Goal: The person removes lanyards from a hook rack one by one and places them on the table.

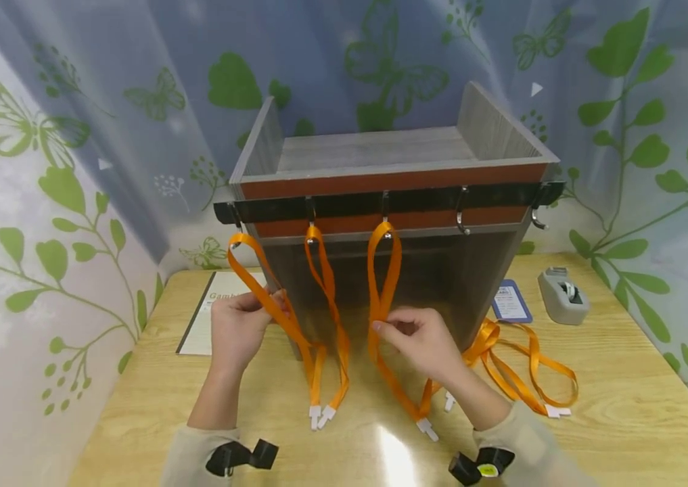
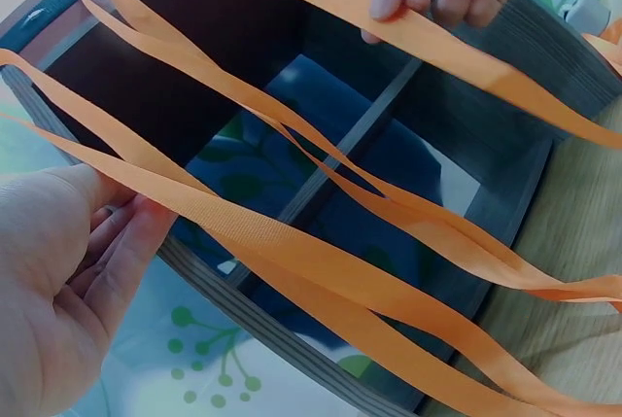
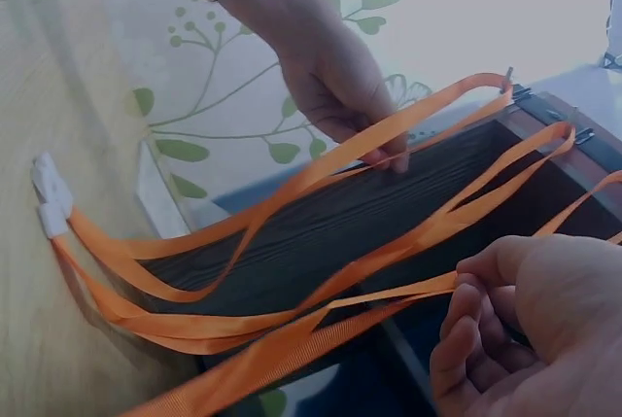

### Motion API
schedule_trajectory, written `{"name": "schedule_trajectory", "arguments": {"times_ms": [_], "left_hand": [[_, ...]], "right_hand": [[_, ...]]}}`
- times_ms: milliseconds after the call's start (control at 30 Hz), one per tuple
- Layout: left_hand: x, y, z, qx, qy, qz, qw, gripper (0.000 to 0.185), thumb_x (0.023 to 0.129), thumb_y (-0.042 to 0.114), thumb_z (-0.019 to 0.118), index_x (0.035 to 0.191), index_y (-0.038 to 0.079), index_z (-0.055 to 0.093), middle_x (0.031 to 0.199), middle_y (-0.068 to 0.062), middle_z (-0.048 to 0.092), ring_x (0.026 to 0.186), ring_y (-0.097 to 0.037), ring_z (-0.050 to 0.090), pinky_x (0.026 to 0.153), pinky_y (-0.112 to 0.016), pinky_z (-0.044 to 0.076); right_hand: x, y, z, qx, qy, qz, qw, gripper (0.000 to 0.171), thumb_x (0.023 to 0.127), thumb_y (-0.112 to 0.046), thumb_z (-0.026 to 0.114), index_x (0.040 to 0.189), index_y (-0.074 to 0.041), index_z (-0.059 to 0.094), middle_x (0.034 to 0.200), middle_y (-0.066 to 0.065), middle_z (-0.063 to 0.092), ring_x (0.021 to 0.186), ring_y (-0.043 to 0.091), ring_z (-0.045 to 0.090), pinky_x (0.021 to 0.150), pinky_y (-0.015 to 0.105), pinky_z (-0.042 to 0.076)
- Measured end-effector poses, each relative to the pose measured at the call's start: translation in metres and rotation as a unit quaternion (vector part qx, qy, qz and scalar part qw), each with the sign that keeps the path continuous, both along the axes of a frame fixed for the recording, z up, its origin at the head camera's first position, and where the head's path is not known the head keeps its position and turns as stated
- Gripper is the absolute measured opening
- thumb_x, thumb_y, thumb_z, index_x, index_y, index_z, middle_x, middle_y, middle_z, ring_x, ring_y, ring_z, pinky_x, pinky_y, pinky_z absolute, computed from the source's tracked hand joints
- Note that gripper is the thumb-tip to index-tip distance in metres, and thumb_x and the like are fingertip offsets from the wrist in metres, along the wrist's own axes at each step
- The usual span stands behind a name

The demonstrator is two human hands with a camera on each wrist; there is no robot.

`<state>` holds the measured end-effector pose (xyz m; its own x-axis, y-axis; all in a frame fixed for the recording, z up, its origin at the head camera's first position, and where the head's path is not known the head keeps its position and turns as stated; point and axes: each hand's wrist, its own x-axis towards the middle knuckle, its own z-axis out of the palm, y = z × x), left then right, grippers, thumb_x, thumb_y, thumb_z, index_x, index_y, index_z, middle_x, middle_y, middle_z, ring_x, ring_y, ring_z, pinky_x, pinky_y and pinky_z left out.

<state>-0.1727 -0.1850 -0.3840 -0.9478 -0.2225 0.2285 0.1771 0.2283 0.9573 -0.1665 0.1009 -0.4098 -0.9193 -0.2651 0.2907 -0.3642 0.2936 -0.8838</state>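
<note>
Three orange lanyards hang from hooks on a black rail (image 1: 344,206) along the front of a grey wooden box shelf (image 1: 374,150). My left hand (image 1: 239,331) pinches a strap of the leftmost lanyard (image 1: 293,331) partway below its hook. Between my hands hangs the middle lanyard (image 1: 333,301), untouched. With thumb and fingers, my right hand (image 1: 423,341) pinches the third lanyard (image 1: 373,277) below its loop. White clips (image 1: 427,429) at the lower ends lie on the table. In the right wrist view, the left hand's fingertips (image 3: 400,159) are at the leftmost lanyard's strap.
Two hooks (image 1: 462,220) at the rail's right carry no lanyard. More orange lanyards (image 1: 534,352) lie loosely on the table at right, near a blue-edged card holder (image 1: 513,302) and a grey tape dispenser (image 1: 565,301). A notebook (image 1: 200,331) lies at left, partly behind my left hand.
</note>
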Motion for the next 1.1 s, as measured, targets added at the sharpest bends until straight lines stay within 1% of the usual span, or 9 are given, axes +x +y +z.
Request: {"name": "schedule_trajectory", "arguments": {"times_ms": [133, 233, 433, 667, 733, 800, 933, 1000, 1100], "left_hand": [[-0.005, 0.0, 0.001, -0.004, 0.018, -0.002, 0.9998, 0.017, 0.086, 0.008, 0.077, 0.09, -0.009, 0.077, 0.077, -0.013, 0.077, 0.064, -0.012, 0.073, 0.062, -0.03, 0.063], [-0.005, 0.0, 0.002, -0.003, 0.013, -0.004, 0.9999, 0.018, 0.087, 0.009, 0.077, 0.091, -0.009, 0.077, 0.077, -0.011, 0.077, 0.065, -0.012, 0.073, 0.063, -0.031, 0.063], [-0.003, 0.0, 0.001, -0.004, 0.008, -0.002, 1.0, 0.017, 0.088, 0.008, 0.076, 0.093, -0.009, 0.076, 0.077, -0.014, 0.077, 0.064, -0.011, 0.073, 0.063, -0.033, 0.063], [-0.003, 0.002, 0.001, 0.01, 0.01, -0.007, 0.9999, 0.017, 0.086, 0.006, 0.077, 0.091, -0.01, 0.076, 0.075, -0.003, 0.077, 0.064, -0.013, 0.073, 0.063, -0.03, 0.063], [-0.002, 0.002, 0.001, 0.007, 0.007, -0.003, 0.9999, 0.017, 0.086, 0.006, 0.078, 0.091, -0.01, 0.076, 0.074, -0.002, 0.077, 0.064, -0.013, 0.073, 0.063, -0.032, 0.063], [-0.002, 0.002, 0.001, 0.003, 0.004, 0.004, 1.0, 0.018, 0.085, 0.007, 0.078, 0.092, -0.009, 0.077, 0.074, -0.003, 0.077, 0.064, -0.012, 0.073, 0.064, -0.034, 0.063], [0.0, 0.002, 0.001, -0.001, 0.002, 0.008, 1.0, 0.019, 0.085, 0.009, 0.079, 0.091, -0.008, 0.077, 0.075, -0.008, 0.077, 0.063, -0.012, 0.073, 0.065, -0.037, 0.063], [0.0, 0.002, 0.001, -0.001, -0.001, 0.009, 1.0, 0.018, 0.085, 0.009, 0.079, 0.091, -0.008, 0.077, 0.077, -0.01, 0.077, 0.064, -0.012, 0.073, 0.065, -0.036, 0.063], [0.001, 0.002, 0.001, -0.006, -0.007, 0.011, 0.9999, 0.018, 0.086, 0.01, 0.079, 0.091, -0.007, 0.077, 0.079, -0.012, 0.077, 0.065, -0.011, 0.073, 0.065, -0.033, 0.063]], "right_hand": [[-0.003, 0.007, 0.014, -0.004, 0.029, -0.004, 1.0, 0.016, 0.092, -0.017, 0.073, 0.079, -0.008, 0.074, 0.064, 0.001, 0.055, 0.054, 0.009, 0.047, 0.05, 0.023, 0.042], [-0.003, 0.013, 0.027, 0.002, 0.049, -0.008, 0.999, 0.014, 0.092, -0.015, 0.073, 0.079, -0.01, 0.074, 0.063, 0.0, 0.055, 0.053, 0.011, 0.047, 0.049, 0.024, 0.041], [-0.002, 0.023, 0.057, 0.006, 0.085, -0.008, 0.996, 0.011, 0.092, -0.012, 0.072, 0.081, -0.012, 0.075, 0.064, 0.0, 0.056, 0.052, 0.013, 0.049, 0.047, 0.025, 0.042], [0.002, 0.026, 0.086, -0.006, 0.129, -0.003, 0.992, 0.01, 0.091, -0.006, 0.072, 0.082, -0.01, 0.075, 0.066, -0.001, 0.055, 0.052, 0.012, 0.048, 0.045, 0.025, 0.041], [0.004, 0.026, 0.092, -0.013, 0.142, 0.003, 0.99, 0.009, 0.09, -0.004, 0.072, 0.085, -0.009, 0.076, 0.068, -0.003, 0.058, 0.052, 0.011, 0.05, 0.046, 0.024, 0.042], [0.005, 0.026, 0.096, -0.034, 0.144, 0.01, 0.989, 0.009, 0.088, 0.003, 0.071, 0.087, -0.005, 0.077, 0.074, -0.005, 0.063, 0.058, 0.01, 0.054, 0.048, 0.023, 0.046], [0.007, 0.027, 0.101, -0.052, 0.157, 0.02, 0.986, 0.018, 0.086, 0.01, 0.069, 0.099, 0.001, 0.077, 0.082, -0.005, 0.067, 0.066, 0.01, 0.055, 0.054, 0.021, 0.047], [0.007, 0.027, 0.103, -0.05, 0.163, 0.027, 0.985, 0.021, 0.087, 0.009, 0.068, 0.104, 0.0, 0.077, 0.08, -0.003, 0.066, 0.063, 0.012, 0.052, 0.052, 0.022, 0.046], [0.008, 0.027, 0.104, -0.046, 0.161, 0.032, 0.985, 0.022, 0.089, 0.008, 0.067, 0.105, -0.002, 0.077, 0.077, -0.002, 0.063, 0.057, 0.013, 0.051, 0.049, 0.024, 0.046]]}}
